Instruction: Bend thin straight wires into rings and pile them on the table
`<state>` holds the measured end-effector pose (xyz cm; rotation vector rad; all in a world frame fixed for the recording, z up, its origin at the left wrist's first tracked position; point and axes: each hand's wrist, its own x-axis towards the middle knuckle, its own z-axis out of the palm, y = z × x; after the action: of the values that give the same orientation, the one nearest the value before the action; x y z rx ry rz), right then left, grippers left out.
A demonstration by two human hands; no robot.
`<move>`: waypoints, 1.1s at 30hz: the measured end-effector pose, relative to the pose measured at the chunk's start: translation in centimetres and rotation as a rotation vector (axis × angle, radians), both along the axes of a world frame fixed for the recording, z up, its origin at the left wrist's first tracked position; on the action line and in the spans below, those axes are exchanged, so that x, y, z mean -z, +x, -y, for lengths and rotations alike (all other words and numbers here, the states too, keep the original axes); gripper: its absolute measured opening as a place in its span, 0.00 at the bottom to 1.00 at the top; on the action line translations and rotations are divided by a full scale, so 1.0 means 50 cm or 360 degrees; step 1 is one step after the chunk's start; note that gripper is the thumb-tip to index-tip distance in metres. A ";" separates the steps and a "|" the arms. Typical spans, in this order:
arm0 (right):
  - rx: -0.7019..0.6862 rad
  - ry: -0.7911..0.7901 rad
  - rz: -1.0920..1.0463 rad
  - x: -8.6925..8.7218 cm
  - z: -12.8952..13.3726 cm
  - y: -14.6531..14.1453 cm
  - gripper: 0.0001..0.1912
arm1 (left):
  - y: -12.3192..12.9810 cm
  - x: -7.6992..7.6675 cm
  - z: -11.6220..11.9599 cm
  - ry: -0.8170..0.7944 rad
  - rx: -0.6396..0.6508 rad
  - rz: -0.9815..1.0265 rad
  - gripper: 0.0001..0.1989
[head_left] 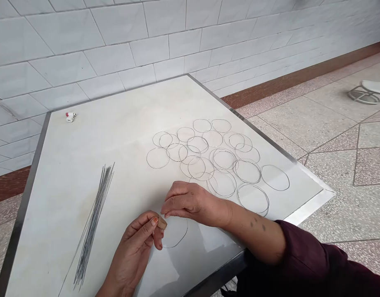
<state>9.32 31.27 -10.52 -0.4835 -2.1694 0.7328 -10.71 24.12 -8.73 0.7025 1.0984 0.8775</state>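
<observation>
Above the near part of the table, a thin wire ring [186, 233] hangs between my hands. My left hand [138, 237] pinches it between thumb and fingers, and a tan band [162, 223] is wrapped round one fingertip. My right hand [190, 202] comes in from the right with thumb and fingers closed at the ring's upper end; the exact spot of its pinch is hard to make out. Left of my hands lies a bundle of straight wires [92, 231]. Beyond my right hand, several finished-looking wire rings [196, 167] lie flat, many overlapping.
The white table [122, 128] has a metal edge and stands against a tiled wall [115, 37]. A small white and red object [70, 117] sits at its far left corner. On the floor at the right stands a low round stool [374, 87].
</observation>
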 end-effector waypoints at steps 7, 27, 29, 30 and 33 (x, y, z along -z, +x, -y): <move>0.0068 -0.0046 -0.0036 0.006 -0.001 -0.001 0.07 | 0.002 0.003 0.000 -0.0114 -0.0068 0.0169 0.09; 0.0007 -0.0152 -0.0114 -0.004 0.001 -0.001 0.05 | 0.006 -0.003 0.003 -0.0097 0.0042 0.0304 0.13; -0.0026 -0.0167 -0.0108 -0.006 0.001 0.000 0.06 | 0.004 -0.007 0.001 -0.0080 0.0099 0.0260 0.14; -0.0043 -0.0172 -0.0112 -0.007 0.001 0.001 0.06 | 0.003 -0.008 0.001 -0.0081 0.0115 0.0229 0.14; -0.0072 -0.0165 -0.0125 -0.009 0.001 0.001 0.08 | 0.003 -0.005 0.001 -0.0092 0.0113 0.0157 0.11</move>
<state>9.36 31.23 -10.09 -0.4523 -2.0824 0.8780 -10.58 24.06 -8.50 0.6398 1.0011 0.8085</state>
